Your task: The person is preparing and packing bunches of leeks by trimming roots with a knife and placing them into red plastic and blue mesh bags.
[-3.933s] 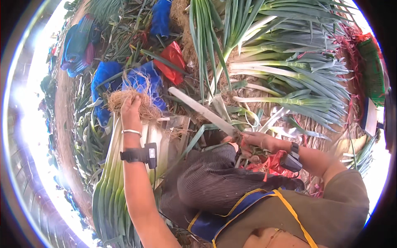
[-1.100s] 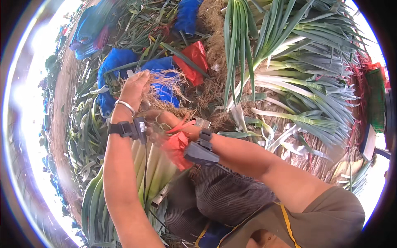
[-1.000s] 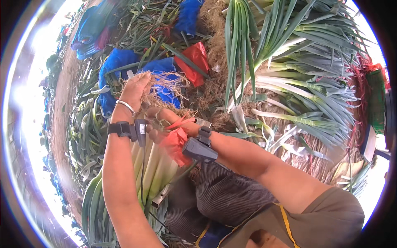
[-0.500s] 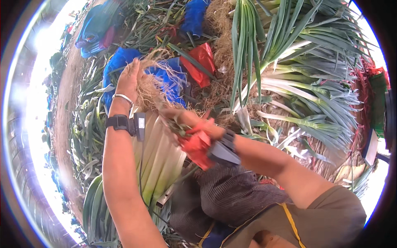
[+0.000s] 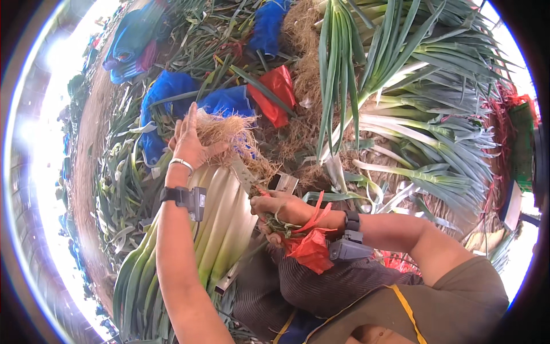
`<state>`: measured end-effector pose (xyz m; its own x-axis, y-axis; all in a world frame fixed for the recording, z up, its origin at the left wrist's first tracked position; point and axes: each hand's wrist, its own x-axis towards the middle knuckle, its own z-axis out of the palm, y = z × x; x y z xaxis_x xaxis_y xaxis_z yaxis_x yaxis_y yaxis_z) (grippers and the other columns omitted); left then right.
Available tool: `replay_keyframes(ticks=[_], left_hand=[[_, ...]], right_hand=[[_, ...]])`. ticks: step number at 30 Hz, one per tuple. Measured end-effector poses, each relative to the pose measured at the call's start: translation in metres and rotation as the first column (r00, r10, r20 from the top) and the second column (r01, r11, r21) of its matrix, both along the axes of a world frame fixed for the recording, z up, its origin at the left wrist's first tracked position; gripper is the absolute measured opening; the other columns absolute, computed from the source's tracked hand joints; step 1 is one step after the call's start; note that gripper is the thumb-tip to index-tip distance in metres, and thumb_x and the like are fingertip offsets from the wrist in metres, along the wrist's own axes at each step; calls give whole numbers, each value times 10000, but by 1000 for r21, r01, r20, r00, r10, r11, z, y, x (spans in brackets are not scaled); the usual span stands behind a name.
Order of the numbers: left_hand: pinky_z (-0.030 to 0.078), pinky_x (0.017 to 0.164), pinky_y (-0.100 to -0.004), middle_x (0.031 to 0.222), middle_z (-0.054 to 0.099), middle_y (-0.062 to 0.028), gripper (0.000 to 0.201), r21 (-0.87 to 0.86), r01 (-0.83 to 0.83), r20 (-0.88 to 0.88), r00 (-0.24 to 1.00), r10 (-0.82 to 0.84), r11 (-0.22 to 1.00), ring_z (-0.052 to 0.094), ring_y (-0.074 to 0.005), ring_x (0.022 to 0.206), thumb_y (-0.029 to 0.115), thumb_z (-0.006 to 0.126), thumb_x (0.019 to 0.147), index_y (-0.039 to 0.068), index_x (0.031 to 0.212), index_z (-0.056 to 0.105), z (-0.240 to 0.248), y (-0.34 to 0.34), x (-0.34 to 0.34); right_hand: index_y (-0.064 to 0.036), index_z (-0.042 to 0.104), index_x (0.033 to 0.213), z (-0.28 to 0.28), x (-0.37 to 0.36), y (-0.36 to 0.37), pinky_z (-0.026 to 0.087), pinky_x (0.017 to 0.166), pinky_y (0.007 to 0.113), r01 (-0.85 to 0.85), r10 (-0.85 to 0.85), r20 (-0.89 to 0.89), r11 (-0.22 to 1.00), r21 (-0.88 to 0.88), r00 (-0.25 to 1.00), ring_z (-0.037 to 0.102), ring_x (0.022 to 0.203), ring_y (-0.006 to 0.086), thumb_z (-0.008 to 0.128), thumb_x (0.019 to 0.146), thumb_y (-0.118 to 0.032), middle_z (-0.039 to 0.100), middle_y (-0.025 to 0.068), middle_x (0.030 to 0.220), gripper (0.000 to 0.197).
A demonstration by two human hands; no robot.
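A bundle of leeks (image 5: 215, 215) lies at lower centre-left, white stalks upward and green tops toward the lower left. Its shaggy brown roots (image 5: 229, 131) stick out at the far end. Against the left side of these roots rests my left hand (image 5: 192, 140), fingers spread and thumb apart. My right hand (image 5: 289, 211) is closed around the handle end of a knife, whose flat grey blade (image 5: 243, 174) points at the base of the roots. Red plastic (image 5: 312, 249) and some green scraps hang about that hand; the handle itself is mostly hidden.
More leeks (image 5: 424, 126) are piled at the right, beside a heap of cut roots (image 5: 303, 46). Blue netting (image 5: 229, 102) and a red plastic piece (image 5: 274, 94) lie beyond my hands. Leaf scraps cover the left ground. A metal bar end (image 5: 225, 284) pokes out by my knee.
My right hand has drawn back from the roots, down and to the right, with the knife. My left hand has shifted nearer, its fingers now spread against the roots.
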<state>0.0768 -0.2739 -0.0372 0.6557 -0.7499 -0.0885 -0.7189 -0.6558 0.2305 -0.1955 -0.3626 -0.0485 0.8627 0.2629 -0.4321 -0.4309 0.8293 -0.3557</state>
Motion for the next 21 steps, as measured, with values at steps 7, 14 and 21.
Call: replay_keyframes(ticks=[7,14,21], left_hand=[[413,926,-377,1116,622,-149,344,-6,23,89,996,-22,1000,580,-262,1055,292,624,861,5,1050,637,-5,-17,1],[439,853,-361,1028,609,-125,263,-476,-101,195,957,217,874,568,-303,942,234,631,861,28,1025,630,-23,-13,7],[433,891,-296,1075,635,-74,279,-575,-187,-262,964,37,797,570,-161,977,190,585,925,4,1132,594,-15,-16,6]], right_hand=[[-39,447,881,-2,1,1,392,313,332,38,-37,20,999,-27,999,470,346,191,543,894,-266,488,81,606,247],[-42,453,809,8,4,19,379,319,330,119,-119,-4,992,-48,993,463,350,185,544,899,-234,473,70,556,230],[-29,447,821,-4,5,25,388,351,332,29,-27,24,994,-103,999,477,369,184,528,906,-264,481,80,564,263]])
